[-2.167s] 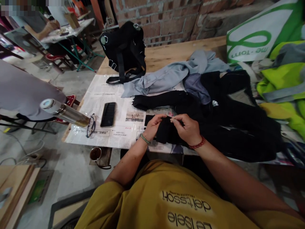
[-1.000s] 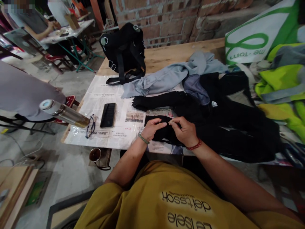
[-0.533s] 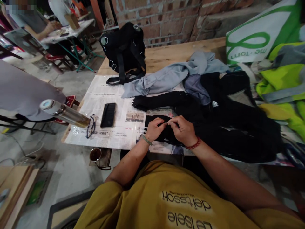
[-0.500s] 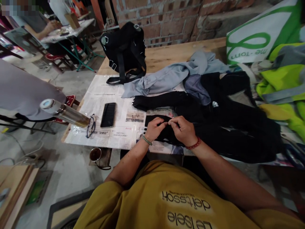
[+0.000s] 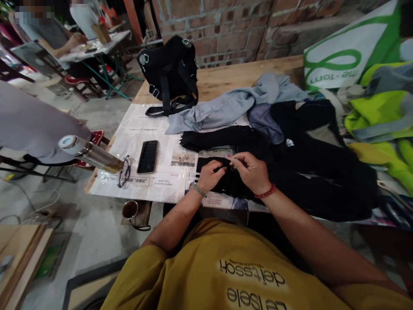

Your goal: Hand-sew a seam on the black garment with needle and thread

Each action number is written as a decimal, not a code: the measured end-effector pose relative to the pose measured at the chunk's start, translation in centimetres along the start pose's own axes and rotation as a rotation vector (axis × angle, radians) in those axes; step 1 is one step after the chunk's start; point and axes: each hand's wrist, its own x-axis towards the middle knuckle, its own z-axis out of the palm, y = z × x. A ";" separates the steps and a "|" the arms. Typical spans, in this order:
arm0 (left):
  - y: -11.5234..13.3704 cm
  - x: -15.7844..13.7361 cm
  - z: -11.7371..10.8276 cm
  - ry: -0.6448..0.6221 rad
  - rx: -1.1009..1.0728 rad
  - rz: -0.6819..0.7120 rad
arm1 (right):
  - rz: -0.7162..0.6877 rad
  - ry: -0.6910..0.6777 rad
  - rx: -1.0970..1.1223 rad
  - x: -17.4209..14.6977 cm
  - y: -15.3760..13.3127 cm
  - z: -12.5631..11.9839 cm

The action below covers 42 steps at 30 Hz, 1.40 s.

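Close handwork on a surface [image 5: 219, 78] partly covered with newspaper [image 5: 166, 137]. The black garment [image 5: 316, 172] lies spread across it, one narrow end beneath both hands. The left hand [image 5: 211, 175] has its fingers curled inward, apparently pinching the cloth; the right hand [image 5: 253, 174], just beside, presses thumb and forefinger together, anything between them too small to tell. Good practice here: left fingers hold the fabric taut, right fingers make short, controlled movements.
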 end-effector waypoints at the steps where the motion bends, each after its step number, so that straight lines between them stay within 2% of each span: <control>1: 0.1 0.0 0.0 -0.018 -0.006 0.002 | 0.069 -0.020 0.073 0.0 0.0 0.0; 6: 0.3 0.0 -0.1 -0.081 -0.023 -0.033 | 0.428 -0.160 0.573 0.8 -0.8 -0.3; 8: 0.2 0.0 -0.1 -0.083 -0.021 -0.036 | 0.529 -0.153 0.722 1.5 -1.0 -0.6; 11: 0.0 0.1 -0.2 -0.061 -0.045 -0.048 | 0.602 -0.055 0.838 2.7 -0.7 -1.2; 18: -0.1 0.0 -0.3 0.012 -0.238 -0.270 | 0.559 0.196 0.843 3.4 1.1 -1.8; 21: -0.2 0.0 -0.4 0.012 -0.360 -0.329 | 0.513 0.222 0.805 3.4 2.3 -1.6; 25: -0.3 -0.1 -0.4 0.015 -0.465 -0.377 | 0.488 0.187 0.796 3.6 2.9 -1.6; 29: -0.3 -0.1 -0.4 0.044 -0.501 -0.367 | 0.527 0.110 0.832 3.3 1.7 -1.4; 34: -0.5 0.0 -0.7 0.092 -0.468 -0.272 | 0.613 0.013 0.890 2.7 0.6 -1.2; 36: -0.5 0.0 -0.9 0.122 -0.465 -0.246 | 0.604 0.082 0.917 2.7 0.8 -1.5; 39: -0.3 -0.1 -1.0 0.146 -0.468 -0.229 | 0.516 0.224 0.929 2.9 1.5 -1.8; 42: 0.0 -0.3 -1.0 0.147 -0.468 -0.228 | 0.470 0.224 0.908 2.8 2.1 -1.7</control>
